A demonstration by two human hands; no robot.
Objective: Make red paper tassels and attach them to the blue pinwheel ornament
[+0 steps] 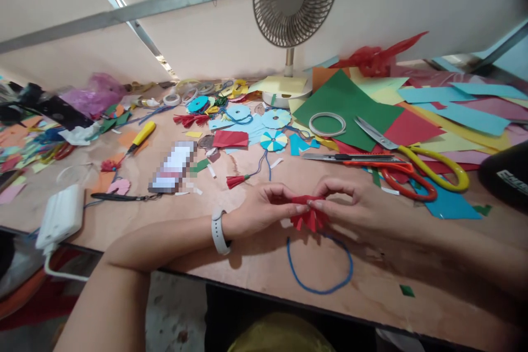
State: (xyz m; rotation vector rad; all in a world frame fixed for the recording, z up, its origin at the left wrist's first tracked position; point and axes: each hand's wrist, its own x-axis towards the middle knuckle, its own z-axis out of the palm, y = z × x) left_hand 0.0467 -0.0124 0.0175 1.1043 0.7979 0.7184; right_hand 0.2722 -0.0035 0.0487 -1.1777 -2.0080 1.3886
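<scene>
**Red paper being pinched in both hands**

A black object is sitting at the right edge, bearing white lettering too blurred to read; the phone is showing only pixel blocks over its screen.

The left hand and right hand are holding the red paper just above the surface, near its front edge. The fingers of each are closing on it, thumbs nearly meeting at its upper middle, while its cut strips are spreading downward. A blue cord is curving below it. Yellow scissors and orange scissors are lying beyond the right hand, blades pointing left.
</scene>
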